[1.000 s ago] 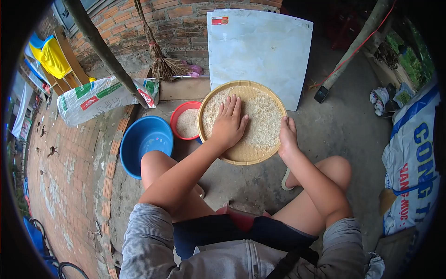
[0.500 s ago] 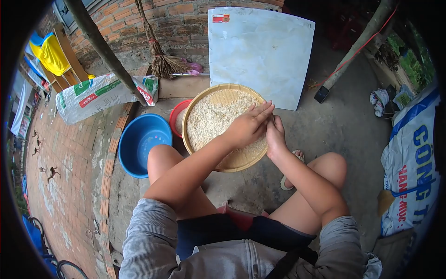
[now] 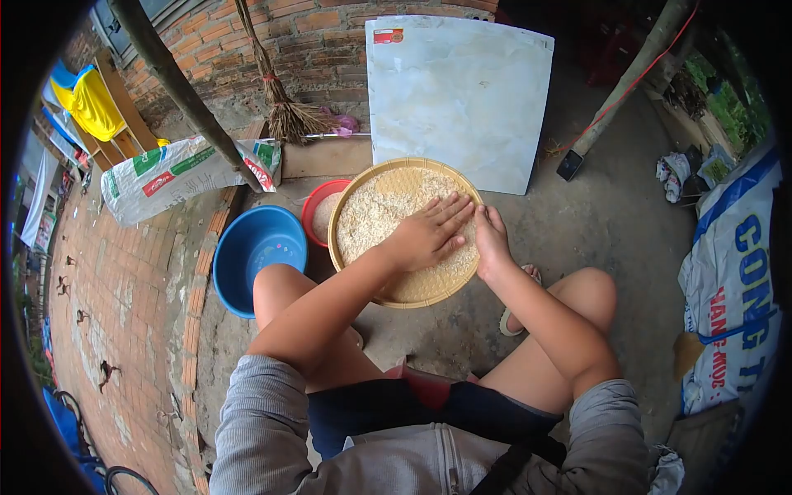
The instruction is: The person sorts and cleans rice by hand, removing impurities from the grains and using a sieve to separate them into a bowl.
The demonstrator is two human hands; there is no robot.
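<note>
A round woven bamboo tray [image 3: 419, 299] with a raised rim sits in front of me, above my knees. Pale grain, which looks like rice, [image 3: 367, 216] is spread over most of its bottom, thinner near the top and the lower right. My left hand [image 3: 427, 233] lies palm down on the grain, fingers stretched out toward the right rim. At that right rim my right hand [image 3: 492, 241] is closed around the edge, thumb up; its fingers under the tray are hidden. A red basin [image 3: 310, 218] with similar grain stands just left of the tray, partly behind it.
A blue basin [image 3: 238, 252] stands by my left knee. Behind the tray a white board [image 3: 462, 99] leans against the brick wall, near a straw broom [image 3: 285, 115]. A wooden pole [image 3: 177, 87] rises at left beside a printed sack [image 3: 136, 194]. Another large sack [image 3: 730, 289] is at right.
My left hand has moved down and left from the right rim, away from my right hand, and now rests flat on the grain. My right hand keeps its hold.
</note>
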